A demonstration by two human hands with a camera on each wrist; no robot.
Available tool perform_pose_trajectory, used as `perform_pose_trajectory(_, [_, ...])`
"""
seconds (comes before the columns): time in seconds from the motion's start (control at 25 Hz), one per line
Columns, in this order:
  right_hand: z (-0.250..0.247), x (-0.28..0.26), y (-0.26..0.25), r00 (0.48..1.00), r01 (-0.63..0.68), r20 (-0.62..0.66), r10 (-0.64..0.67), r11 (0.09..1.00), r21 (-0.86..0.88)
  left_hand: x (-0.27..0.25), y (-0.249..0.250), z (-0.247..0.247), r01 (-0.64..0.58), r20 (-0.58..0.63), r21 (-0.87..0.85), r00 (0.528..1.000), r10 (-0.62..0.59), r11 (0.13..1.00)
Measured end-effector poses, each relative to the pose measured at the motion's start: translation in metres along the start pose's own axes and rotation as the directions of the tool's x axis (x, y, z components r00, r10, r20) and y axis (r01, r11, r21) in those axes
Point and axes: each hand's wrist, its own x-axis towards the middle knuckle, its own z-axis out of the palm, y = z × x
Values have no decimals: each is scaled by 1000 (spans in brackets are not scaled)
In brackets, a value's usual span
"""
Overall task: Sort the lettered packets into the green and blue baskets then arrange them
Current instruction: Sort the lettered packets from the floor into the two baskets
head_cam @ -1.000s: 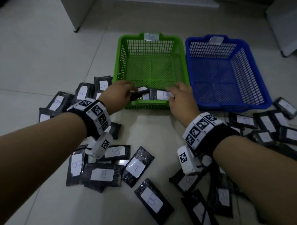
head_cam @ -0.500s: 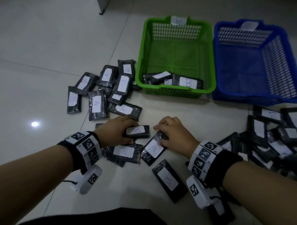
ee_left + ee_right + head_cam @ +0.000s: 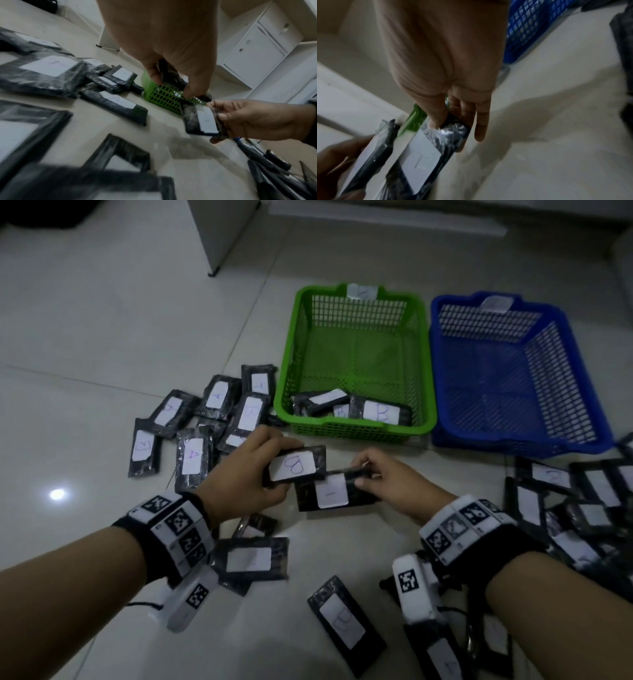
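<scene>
Progress: early; green basket (image 3: 356, 419) at my 12 o'clock has a few packets, blue basket (image 3: 513, 436) at 1 o'clock none.
Left hand (image 3: 239, 474): grips B packet (image 3: 296, 465).
Right hand (image 3: 387, 481): pinches another packet (image 3: 334, 491).
Left over: piles (image 3: 205, 422) at 10 and 3 o'clock.

Dim, cool indoor light throughout. You see one overhead source: a small white glare spot on the floor tiles (image 3: 57, 494), left of the head view. Soft shadows lie beneath your hands. Straight lines bow at the wide-angle edges. Both wrist views are grainy; foreground packets (image 3: 82, 185) and your right hand (image 3: 443, 56) blur.
</scene>
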Motion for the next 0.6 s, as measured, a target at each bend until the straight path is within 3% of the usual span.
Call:
perform_pose_trajectory(0.12, [-42,-5,-9,994,17,-102,23,929,371,41,18,-3,-44,-164,34,985,49,998])
perform_pose_trajectory(0.24, [-85,-6,-1,939,100,-342,42,916,388,86,32,1,-27,-206,59,978,39,998])
perform_pose_trajectory(0.36, [-124,-9,21,820,124,-556,138,905,408,124,40,19,-43,-113,111,992,56,993])
perform_pose_trajectory(0.48, [-156,-14,46,631,163,-742,224,898,409,148,47,40,-68,-51,104,996,74,992])
perform_pose_trajectory(0.56, [-171,-15,62,508,86,-828,238,942,323,157,51,48,-44,-53,61,998,47,997])
perform_pose_trajectory(0.6, [-175,-16,68,483,6,-848,220,967,255,161,54,50,-47,-55,47,997,49,998])
